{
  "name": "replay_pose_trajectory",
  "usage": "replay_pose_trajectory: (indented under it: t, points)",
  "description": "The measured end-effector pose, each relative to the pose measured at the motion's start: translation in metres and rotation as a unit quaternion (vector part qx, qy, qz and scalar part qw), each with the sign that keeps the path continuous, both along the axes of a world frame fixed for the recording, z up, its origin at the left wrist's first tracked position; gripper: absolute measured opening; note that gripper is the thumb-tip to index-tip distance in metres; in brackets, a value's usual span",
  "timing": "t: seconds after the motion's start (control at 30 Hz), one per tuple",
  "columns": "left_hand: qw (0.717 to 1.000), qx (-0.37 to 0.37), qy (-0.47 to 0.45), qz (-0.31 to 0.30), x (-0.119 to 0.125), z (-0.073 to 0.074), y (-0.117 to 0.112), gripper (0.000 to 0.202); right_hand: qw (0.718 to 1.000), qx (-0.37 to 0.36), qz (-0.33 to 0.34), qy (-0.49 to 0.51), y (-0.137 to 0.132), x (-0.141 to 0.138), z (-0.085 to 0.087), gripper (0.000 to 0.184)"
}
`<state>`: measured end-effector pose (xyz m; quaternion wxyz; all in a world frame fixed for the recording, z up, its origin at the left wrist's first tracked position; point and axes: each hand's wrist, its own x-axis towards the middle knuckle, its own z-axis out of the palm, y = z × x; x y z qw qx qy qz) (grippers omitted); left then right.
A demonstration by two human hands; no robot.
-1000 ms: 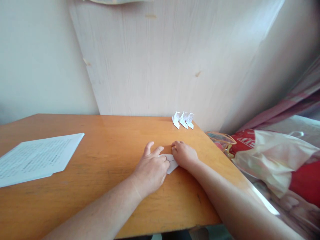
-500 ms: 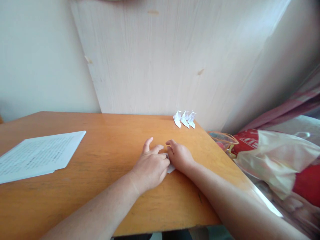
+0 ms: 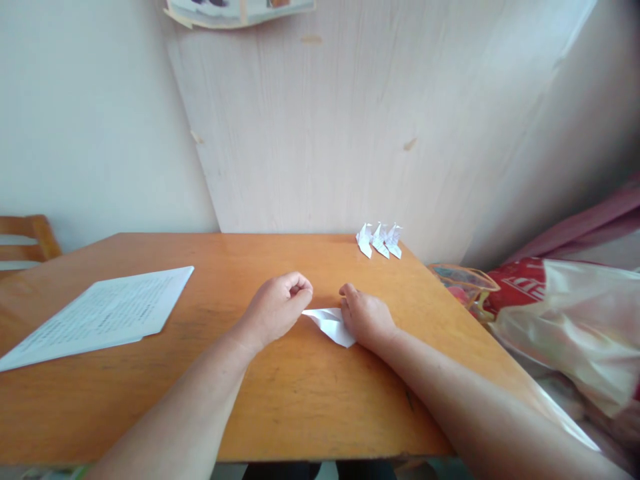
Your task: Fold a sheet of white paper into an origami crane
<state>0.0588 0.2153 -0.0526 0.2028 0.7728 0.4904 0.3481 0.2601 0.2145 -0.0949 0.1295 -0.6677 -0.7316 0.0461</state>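
A small folded piece of white paper (image 3: 331, 323) lies flat on the orange wooden table (image 3: 225, 373), near its middle. My right hand (image 3: 367, 317) rests on the paper's right side, fingers curled and pressing it down. My left hand (image 3: 278, 308) sits just left of the paper with its fingers curled into a loose fist, the fingertips at the paper's pointed left tip. Three small folded paper figures (image 3: 379, 239) stand in a row at the table's far right corner.
Printed white sheets (image 3: 103, 315) lie on the table's left side. A wooden chair back (image 3: 27, 237) shows at far left. Plastic bags, red and translucent (image 3: 555, 313), crowd the table's right edge. A pale wooden board (image 3: 350, 120) leans against the wall behind.
My left hand has drawn back to the left off the paper and curled into a fist, uncovering more of the folded paper. The right hand stays on it. The view has shifted.
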Motion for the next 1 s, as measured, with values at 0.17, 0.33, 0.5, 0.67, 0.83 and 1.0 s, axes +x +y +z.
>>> replay_pose_trajectory:
  t: [0.17, 0.33, 0.5, 0.67, 0.83, 1.0]
  points:
    - [0.999, -0.048, -0.018, -0.001, 0.002, 0.010, -0.001, 0.015, 1.000, -0.010, -0.001, 0.006, 0.001, 0.000, 0.002, 0.027]
    - [0.998, -0.024, 0.023, -0.053, -0.011, 0.025, -0.009, 0.008, 1.000, -0.018, 0.001, 0.014, 0.003, 0.001, 0.002, 0.026]
    - [0.983, -0.013, 0.137, -0.119, -0.023, 0.034, -0.019, 0.013, 0.999, -0.021, -0.003, 0.024, 0.004, 0.001, 0.001, 0.026]
    - [0.969, 0.028, 0.209, -0.132, -0.023, 0.027, -0.017, 0.019, 0.999, -0.015, -0.001, 0.030, 0.003, 0.001, 0.000, 0.027]
    - [0.956, 0.093, 0.235, -0.149, -0.022, 0.019, -0.011, 0.022, 1.000, -0.012, 0.000, 0.029, 0.002, 0.001, 0.001, 0.028]
    - [0.946, 0.119, 0.261, -0.152, -0.018, 0.021, -0.011, 0.022, 1.000, -0.015, 0.003, 0.025, 0.002, 0.001, 0.001, 0.030]
